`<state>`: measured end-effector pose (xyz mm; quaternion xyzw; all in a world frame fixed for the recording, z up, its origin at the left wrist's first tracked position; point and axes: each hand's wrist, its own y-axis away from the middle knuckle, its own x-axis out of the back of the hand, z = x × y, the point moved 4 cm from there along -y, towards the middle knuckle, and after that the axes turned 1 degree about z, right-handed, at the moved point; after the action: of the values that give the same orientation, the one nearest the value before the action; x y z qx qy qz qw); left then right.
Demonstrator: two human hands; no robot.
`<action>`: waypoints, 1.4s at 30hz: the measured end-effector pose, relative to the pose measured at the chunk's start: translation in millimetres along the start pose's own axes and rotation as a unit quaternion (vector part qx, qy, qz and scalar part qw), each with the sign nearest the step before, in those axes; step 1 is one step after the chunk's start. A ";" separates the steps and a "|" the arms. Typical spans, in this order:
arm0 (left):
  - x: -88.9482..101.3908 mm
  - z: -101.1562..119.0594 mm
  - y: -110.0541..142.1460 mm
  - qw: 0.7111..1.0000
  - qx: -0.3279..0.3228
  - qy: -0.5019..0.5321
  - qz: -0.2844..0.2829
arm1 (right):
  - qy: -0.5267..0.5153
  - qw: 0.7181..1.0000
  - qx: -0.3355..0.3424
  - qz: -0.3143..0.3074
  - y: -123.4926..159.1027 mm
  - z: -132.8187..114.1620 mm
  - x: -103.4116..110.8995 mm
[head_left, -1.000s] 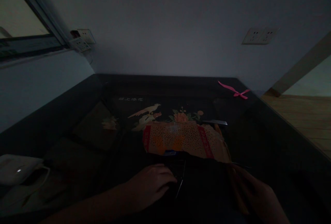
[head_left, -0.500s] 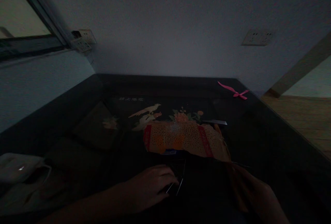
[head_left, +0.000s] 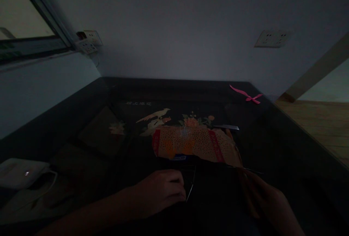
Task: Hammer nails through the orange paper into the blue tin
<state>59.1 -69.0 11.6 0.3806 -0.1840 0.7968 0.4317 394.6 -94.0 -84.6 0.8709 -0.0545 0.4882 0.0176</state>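
Note:
A speckled brown sheet of packaging (head_left: 188,141) with red bands lies crumpled on the dark table, with a small blue label (head_left: 178,157) under its near edge. My right hand (head_left: 268,196) is at its right end, the fingers closed on that edge in deep shadow. My left hand (head_left: 166,190) is in front of the sheet, apart from it, with fingers curled and fingertips pressed together. Beside those fingertips runs a thin shiny line (head_left: 191,189); whether it is a wire or a clear plastic edge, I cannot tell. What the left fingers hold is hidden.
Behind the packaging lies a flat metal blade-like strip (head_left: 230,127). A pink ribbon bow (head_left: 252,99) rests at the table's far right. On the left is a white device with a cable (head_left: 24,174). The dark tabletop (head_left: 174,90) meets the wall at the back.
My left fingers have drawn together, and the thumb no longer shows apart from them. One of the shiny lines by them has gone from sight. My right hand has hardly moved.

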 end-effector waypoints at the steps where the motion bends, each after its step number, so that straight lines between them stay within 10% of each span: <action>1: 3.2 1.0 1.2 1.000 -0.006 0.009 0.011 | 0.002 1.000 0.001 0.003 0.3 -0.4 0.3; 7: 33.4 -7.5 7.3 0.985 -0.049 0.069 0.149 | 0.017 1.000 0.007 0.003 -0.5 0.8 -0.7; 16: 80.2 -62.5 -11.5 0.908 0.109 0.057 0.401 | 0.103 0.994 0.020 0.020 -4.3 -21.9 2.4; 26: 71.2 -75.0 -17.6 0.916 0.092 0.075 0.383 | 0.203 0.979 -0.016 -0.013 -25.4 -59.0 -2.3; 42: 74.2 -78.0 -15.6 0.927 0.061 0.058 0.365 | 0.228 0.969 -0.054 -0.075 -35.0 -46.5 12.8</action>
<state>12.0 28.9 17.7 0.2655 -0.2361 0.9297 0.0972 365.6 -56.4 -48.6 0.7361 -0.0103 0.6672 0.1134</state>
